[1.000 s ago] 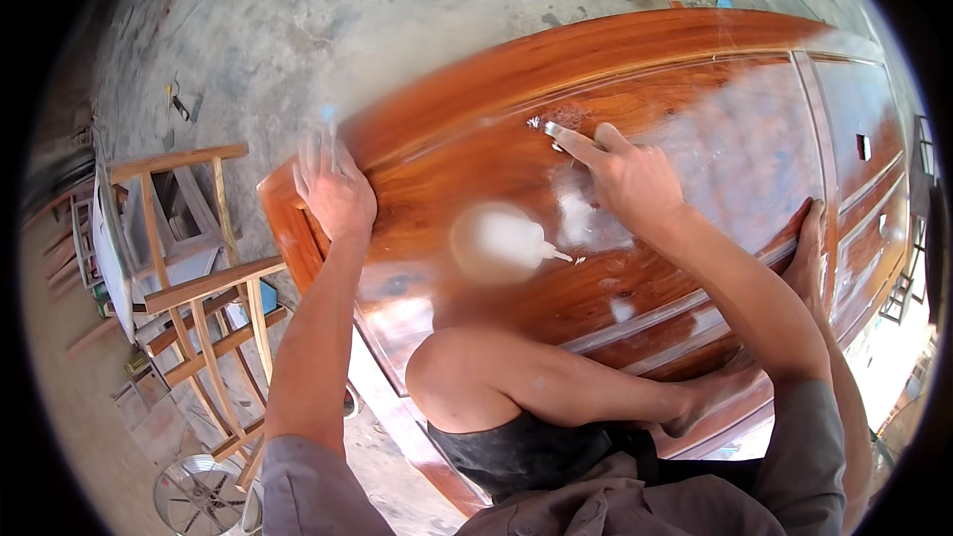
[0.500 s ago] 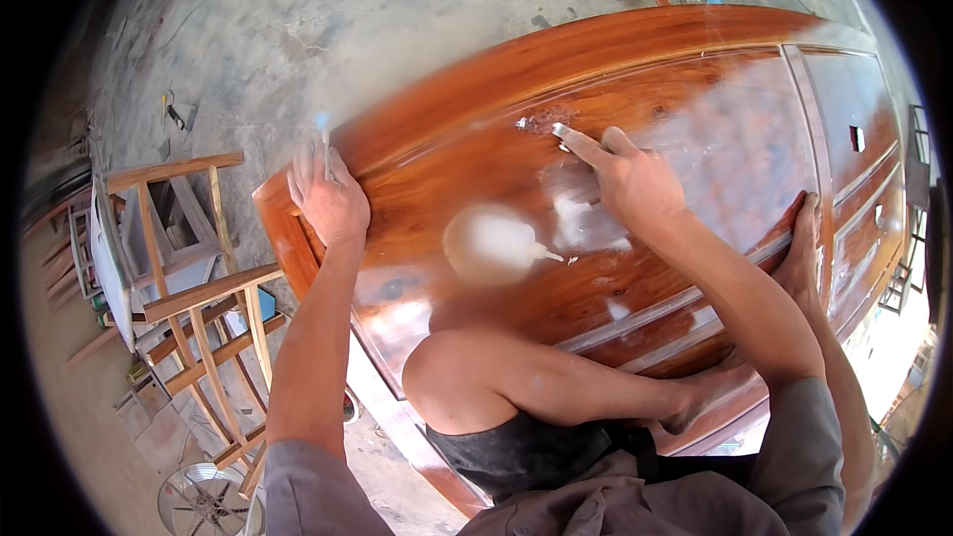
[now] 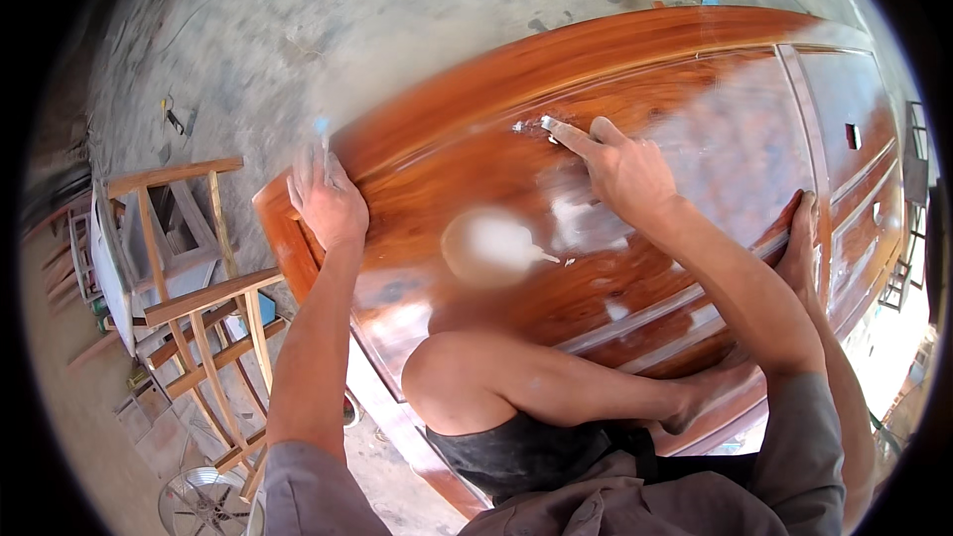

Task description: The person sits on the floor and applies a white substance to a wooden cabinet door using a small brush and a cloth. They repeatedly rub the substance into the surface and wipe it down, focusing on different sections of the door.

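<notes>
A large glossy reddish-brown wooden panel (image 3: pixel 476 159), with raised mouldings, lies under my hands. My right hand (image 3: pixel 630 177) is over its middle, index finger stretched out and other fingers curled. A small flat pale-tipped tool (image 3: pixel 547 123) shows at that fingertip, touching the wood beside a white smear (image 3: pixel 521 127); the rest of it is hidden. At the panel's left end rests my left hand (image 3: pixel 330 203), around a thin pale thing with a blue tip (image 3: pixel 322 126), blurred. Between the hands sits a blurred white rounded thing with a pointed end (image 3: pixel 496 246).
My bent knee (image 3: pixel 452 372) rests over the panel's near side, and my bare foot (image 3: pixel 799 238) is on its right. Wooden frames (image 3: pixel 213 328) stand at the left, above a round fan-like thing (image 3: pixel 206 504). Stained concrete floor (image 3: pixel 328 30) lies beyond.
My right hand has moved slightly left and up with the small tool, closer to the white smear. The dark patch there looks fainter. My left hand stays in place.
</notes>
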{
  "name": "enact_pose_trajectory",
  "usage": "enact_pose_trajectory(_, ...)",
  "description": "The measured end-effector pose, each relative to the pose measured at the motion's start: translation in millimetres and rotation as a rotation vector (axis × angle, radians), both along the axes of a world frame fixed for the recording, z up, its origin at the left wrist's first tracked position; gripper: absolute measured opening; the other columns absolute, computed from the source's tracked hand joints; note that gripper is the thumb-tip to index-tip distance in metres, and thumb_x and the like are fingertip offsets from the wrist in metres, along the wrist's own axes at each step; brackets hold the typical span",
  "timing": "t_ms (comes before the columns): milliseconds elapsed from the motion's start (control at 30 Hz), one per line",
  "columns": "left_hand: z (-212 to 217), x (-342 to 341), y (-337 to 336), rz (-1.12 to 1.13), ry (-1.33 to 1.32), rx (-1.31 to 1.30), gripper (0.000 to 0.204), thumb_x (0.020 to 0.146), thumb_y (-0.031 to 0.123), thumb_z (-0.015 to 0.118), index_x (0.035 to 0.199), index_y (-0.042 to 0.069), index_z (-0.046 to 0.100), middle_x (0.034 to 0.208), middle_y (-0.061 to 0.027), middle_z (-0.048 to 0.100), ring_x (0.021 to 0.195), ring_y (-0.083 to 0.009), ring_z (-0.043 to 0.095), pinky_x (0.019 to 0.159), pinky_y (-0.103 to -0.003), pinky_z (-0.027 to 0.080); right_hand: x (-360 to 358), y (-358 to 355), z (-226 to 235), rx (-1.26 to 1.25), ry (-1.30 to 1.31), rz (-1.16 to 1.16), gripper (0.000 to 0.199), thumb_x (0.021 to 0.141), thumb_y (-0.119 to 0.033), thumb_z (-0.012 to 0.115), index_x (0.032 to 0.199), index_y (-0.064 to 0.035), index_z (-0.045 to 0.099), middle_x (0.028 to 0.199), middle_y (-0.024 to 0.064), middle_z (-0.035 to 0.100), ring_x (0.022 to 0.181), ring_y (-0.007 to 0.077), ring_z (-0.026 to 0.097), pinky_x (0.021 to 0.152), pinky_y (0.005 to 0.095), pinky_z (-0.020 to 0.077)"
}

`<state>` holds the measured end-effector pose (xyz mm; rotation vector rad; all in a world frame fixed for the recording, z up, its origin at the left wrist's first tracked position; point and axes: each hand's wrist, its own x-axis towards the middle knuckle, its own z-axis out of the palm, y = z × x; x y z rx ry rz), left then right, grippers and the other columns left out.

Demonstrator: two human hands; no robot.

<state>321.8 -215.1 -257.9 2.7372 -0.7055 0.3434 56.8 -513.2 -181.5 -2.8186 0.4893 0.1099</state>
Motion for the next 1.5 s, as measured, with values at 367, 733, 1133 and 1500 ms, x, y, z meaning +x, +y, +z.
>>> enact_pose_trajectory(367, -6.6, 5.7, 5.9, -0.013, -0.040, 0.027, 0.042, 0.111, 0.022, 0.046, 0.150, 0.013, 0.058, 0.154, -0.0124, 0.054, 0.148, -0.0296, 0.043, 0.125, -0.052, 0.027, -12.8, -22.4, -0.7, -0.044, -0.002, 0.021, 0.061, 0.090, -0.010, 0.067, 0.147, -0.0275, 0.059, 0.101, 0.0115, 0.063, 0.073, 0.0365, 0.071, 0.065, 0.0482, 0.0590)
enact_pose_trajectory(733, -2.6, 4.1, 0.7, -0.010, -0.014, 0.017, 0.040, 0.111, 0.021, 0.047, 0.149, 0.014, 0.059, 0.153, -0.0130, 0.054, 0.146, -0.0317, 0.044, 0.125, -0.053, 0.027, -3.1, -24.5, -3.3, -0.048, 0.009, 0.044, 0.063, 0.088, -0.011, 0.070, 0.147, -0.0290, 0.060, 0.103, 0.0095, 0.065, 0.075, 0.0338, 0.072, 0.064, 0.0461, 0.0593)
enact_pose_trajectory(1133, -0.1, 2.3, 0.8, -0.018, 0.030, -0.014, 0.042, 0.111, 0.022, 0.047, 0.153, 0.018, 0.056, 0.154, -0.0120, 0.054, 0.148, -0.0312, 0.043, 0.126, -0.053, 0.026, -0.1, -32.4, -4.7, -0.071, -0.014, 0.110, 0.063, 0.089, -0.011, 0.071, 0.148, -0.0287, 0.058, 0.103, 0.0106, 0.064, 0.076, 0.0356, 0.072, 0.067, 0.0469, 0.0593)
enact_pose_trajectory(1500, -2.9, 3.9, 5.0, -0.031, -0.015, -0.010, 0.042, 0.111, 0.022, 0.047, 0.151, 0.013, 0.057, 0.156, -0.0148, 0.052, 0.149, -0.0320, 0.042, 0.125, -0.052, 0.026, -12.6, -42.0, -5.2, -0.054, -0.029, 0.134, 0.059, 0.090, -0.010, 0.069, 0.145, -0.0280, 0.060, 0.100, 0.0105, 0.063, 0.075, 0.0364, 0.072, 0.066, 0.0472, 0.0593)
